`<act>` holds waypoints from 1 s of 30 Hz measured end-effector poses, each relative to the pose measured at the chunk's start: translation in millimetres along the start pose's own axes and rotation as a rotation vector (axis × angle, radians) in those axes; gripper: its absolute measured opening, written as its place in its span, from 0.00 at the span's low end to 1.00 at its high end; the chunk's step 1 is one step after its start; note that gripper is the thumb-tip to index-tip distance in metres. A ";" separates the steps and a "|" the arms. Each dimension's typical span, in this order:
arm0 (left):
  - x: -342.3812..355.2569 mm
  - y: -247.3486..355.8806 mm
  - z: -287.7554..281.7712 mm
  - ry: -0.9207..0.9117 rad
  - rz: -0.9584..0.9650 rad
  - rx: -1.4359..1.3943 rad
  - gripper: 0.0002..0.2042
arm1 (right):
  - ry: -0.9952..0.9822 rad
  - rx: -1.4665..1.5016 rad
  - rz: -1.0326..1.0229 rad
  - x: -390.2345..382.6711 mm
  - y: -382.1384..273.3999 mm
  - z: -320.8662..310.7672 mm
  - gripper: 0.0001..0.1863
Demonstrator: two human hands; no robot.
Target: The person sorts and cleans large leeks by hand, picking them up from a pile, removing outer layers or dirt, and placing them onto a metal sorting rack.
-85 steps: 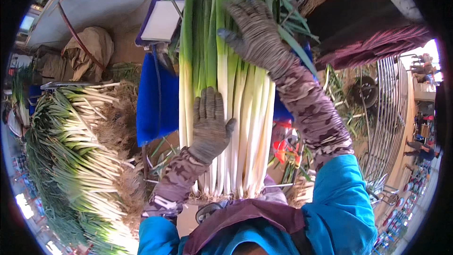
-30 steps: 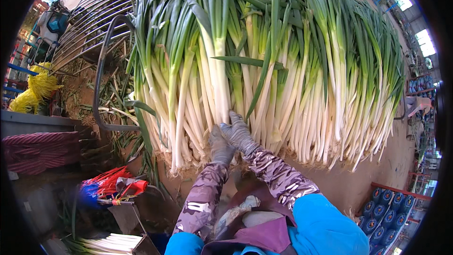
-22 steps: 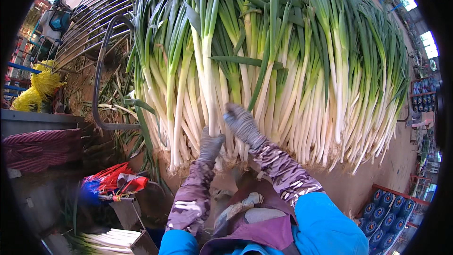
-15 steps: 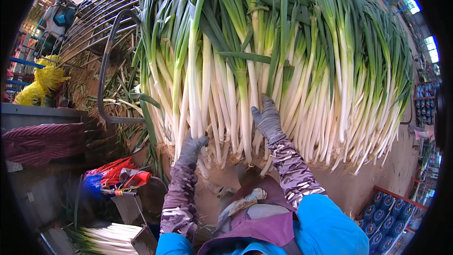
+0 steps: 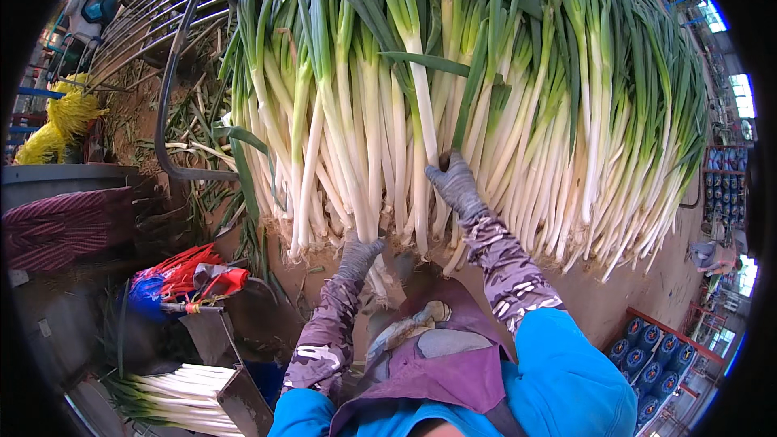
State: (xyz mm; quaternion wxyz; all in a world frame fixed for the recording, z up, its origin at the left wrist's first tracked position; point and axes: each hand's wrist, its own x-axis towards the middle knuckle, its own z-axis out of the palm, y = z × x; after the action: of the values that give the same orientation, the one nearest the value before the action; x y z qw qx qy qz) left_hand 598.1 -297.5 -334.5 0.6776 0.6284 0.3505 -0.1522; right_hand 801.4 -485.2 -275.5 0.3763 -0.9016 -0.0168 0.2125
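Note:
A big heap of long green onions (image 5: 558, 186) lies ahead of me, leaves pointing away and white root ends toward me. My left hand (image 5: 358, 257), in a grey glove, is closed round the lower white shafts of a few green onions (image 5: 352, 170); their roots stick out below the fist. To its right, my right hand (image 5: 456, 186), also gloved, has its fingers curled and thumb against the white shaft of one green onion (image 5: 419, 89) on top of the heap. The fingertips partly hide behind the stalk.
A bent metal bar (image 5: 166, 129) and a rack of rods (image 5: 154, 8) border the heap's left. Red and blue strips (image 5: 190, 275) hang at lower left, above a crate of green onions (image 5: 190, 396). Yellow strands (image 5: 65, 125) lie farther left; blue round-ended items (image 5: 655, 364) are stacked at lower right.
My left hand has moved right and slightly toward me, bringing the shafts in its grip along. My right hand has shifted slightly left and away, onto a green onion's shaft.

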 end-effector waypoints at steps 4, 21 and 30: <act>0.7 -1.2 19.8 -0.067 0.109 -0.070 0.24 | -0.020 0.058 -0.030 -24.9 3.2 26.5 0.26; -61.8 71.8 -24.6 -0.305 -0.023 -0.477 0.26 | -0.106 -0.580 -0.048 -13.0 -11.7 26.9 0.43; -68.6 78.3 -44.7 -0.233 -0.076 -0.585 0.29 | 0.043 0.295 -0.359 -29.8 -51.3 9.7 0.32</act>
State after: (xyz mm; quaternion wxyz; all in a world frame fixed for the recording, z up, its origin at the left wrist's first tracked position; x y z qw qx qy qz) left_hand 587.5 -257.9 -229.0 0.8590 0.3717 0.3226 -0.1411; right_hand 777.1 -447.7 -235.4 0.5360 -0.8238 -0.1375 0.1232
